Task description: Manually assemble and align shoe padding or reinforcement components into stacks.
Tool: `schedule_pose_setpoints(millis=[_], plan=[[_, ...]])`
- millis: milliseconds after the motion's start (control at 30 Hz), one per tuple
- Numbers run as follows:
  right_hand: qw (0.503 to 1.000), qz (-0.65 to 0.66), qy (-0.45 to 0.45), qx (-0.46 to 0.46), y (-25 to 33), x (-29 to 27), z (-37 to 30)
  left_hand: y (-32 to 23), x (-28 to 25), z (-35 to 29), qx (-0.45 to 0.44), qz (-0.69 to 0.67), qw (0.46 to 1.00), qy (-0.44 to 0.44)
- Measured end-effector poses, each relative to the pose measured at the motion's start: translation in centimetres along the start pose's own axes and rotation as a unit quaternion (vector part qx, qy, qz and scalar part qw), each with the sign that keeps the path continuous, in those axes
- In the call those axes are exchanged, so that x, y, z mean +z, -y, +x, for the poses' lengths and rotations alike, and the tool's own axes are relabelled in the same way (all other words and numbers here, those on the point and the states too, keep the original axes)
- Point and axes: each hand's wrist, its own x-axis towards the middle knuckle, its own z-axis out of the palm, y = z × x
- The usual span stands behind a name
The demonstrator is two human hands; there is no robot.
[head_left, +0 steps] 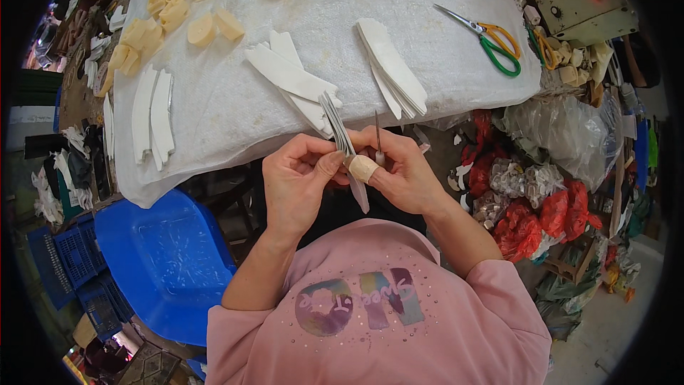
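Across the upper half, work table [320, 3] under a wrinkled white sheet, near edge well creased. Below it, pink shirt [363, 281] with a lettered, dotted print. Lower left, blue plastic tub or seat [171, 257], cannot tell which, scuffed inside; blue crates [71, 249] just left of it. Right of the table, clear plastic bag [573, 128], then red bags [563, 214] below; top right, pale box [588, 11] with a lit red lamp. At the table's near edge, left hand [299, 171] closed, thumb and fingers pinching a bundle of thin strips [337, 122]; right hand [406, 175] closed too, thumb against the same bundle. Bundle between both hands, tilted, upper ends fanned, lower end toward the shirt. On the sheet, scissors [482, 33] with orange and green handles, well apart from the hands; crossed white strips [292, 75] near the bundle, stacked white strips [392, 64] to their right, paired white strips [144, 114] far left. Upper left, cream curled pieces [174, 14], mostly heaped. Smallest: slim pointed tool [378, 135] upright at the right fingers, beige wrap [363, 168] round the right thumb.
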Motion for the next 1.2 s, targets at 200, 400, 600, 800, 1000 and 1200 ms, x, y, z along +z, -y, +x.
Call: schedule_pose_setpoints(millis=[200,400,600,800,1000,1200], plan=[[0.999,-0.053,0.006,0.001,0.3,-0.2,-0.2,-0.6,0.0,-0.1,-0.006,0.091,0.996,0.005],[0.997,-0.074,0.029,-0.005,-0.1,-0.3,-0.2,-1.0,0.1,-0.2,-0.030,0.140,0.990,0.007],[0.994,0.045,0.031,0.090,1.0,-0.2,-0.1,-0.2,-0.2,-0.3,-0.016,0.056,0.998,0.015],[0.986,0.111,0.007,0.125,1.0,0.3,-0.1,-0.1,-0.5,-0.1,-0.015,0.029,0.999,0.024],[0.938,-0.273,-0.086,-0.194,0.1,1.5,0.1,0.4,0.3,0.4,0.063,0.161,0.985,0.008],[0.946,-0.259,-0.091,-0.173,-0.4,-0.3,0.3,0.4,0.5,0.7,0.020,0.125,0.992,0.000]])
